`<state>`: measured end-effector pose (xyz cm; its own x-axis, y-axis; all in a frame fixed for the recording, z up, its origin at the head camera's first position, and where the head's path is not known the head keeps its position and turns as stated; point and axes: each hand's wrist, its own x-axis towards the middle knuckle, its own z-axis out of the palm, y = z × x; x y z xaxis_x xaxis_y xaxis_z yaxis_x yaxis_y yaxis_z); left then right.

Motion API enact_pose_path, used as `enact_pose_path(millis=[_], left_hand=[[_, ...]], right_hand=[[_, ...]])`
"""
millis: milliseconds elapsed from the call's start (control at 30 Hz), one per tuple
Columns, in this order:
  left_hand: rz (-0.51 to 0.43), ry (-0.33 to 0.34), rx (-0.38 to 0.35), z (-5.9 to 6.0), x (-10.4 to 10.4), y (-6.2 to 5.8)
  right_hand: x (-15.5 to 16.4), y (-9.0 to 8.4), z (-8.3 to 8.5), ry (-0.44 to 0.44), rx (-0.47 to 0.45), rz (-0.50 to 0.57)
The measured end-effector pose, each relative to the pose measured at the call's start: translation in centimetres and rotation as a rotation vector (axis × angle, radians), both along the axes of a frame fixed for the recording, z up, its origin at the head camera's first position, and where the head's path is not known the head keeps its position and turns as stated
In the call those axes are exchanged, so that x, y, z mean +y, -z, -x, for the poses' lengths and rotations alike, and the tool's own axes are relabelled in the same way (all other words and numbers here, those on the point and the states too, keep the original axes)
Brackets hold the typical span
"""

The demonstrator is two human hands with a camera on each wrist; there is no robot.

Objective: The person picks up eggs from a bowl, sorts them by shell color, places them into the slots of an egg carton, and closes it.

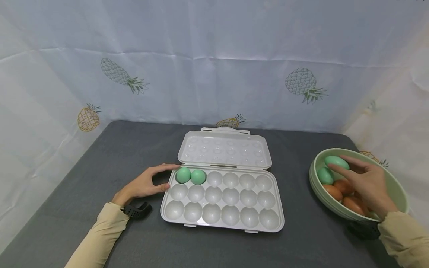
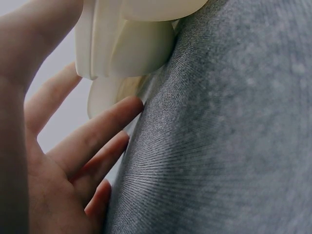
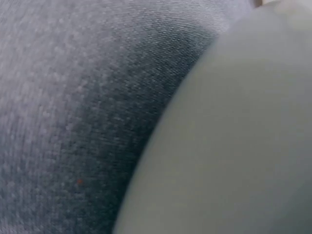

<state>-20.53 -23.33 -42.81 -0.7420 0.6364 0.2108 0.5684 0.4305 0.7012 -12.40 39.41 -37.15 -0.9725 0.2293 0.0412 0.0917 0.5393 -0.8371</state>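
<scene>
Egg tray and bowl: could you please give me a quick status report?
Left hand open, steadying the egg tray edge. Right hand in the bowl, fingers on a green egg. Two green eggs seated in tray. Nothing in the way.

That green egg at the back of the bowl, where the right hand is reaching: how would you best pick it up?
Come from above. The green egg lies on its side atop the pile in the bowl, near the far rim, so its top is exposed. Pinch it across the narrow middle with the right hand, thumb one side, fingers opposite.
</scene>
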Motion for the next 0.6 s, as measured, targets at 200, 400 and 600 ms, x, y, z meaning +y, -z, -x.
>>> enact_pose_path(millis=[200,400,600], left_hand=[[0.004,0.003,-0.003,-0.1,0.0,0.0],[0.014,-0.004,-0.001,-0.1,0.0,0.0],[0.017,-0.012,-0.001,-0.1,0.1,-0.2]], right_hand=[[-0.5,-0.6,-0.4,0.024,-0.014,0.023],[-1.9,-1.8,-0.5,0.014,0.025,0.040],[-3.6,-2.8,-0.6,-0.036,0.049,0.087]])
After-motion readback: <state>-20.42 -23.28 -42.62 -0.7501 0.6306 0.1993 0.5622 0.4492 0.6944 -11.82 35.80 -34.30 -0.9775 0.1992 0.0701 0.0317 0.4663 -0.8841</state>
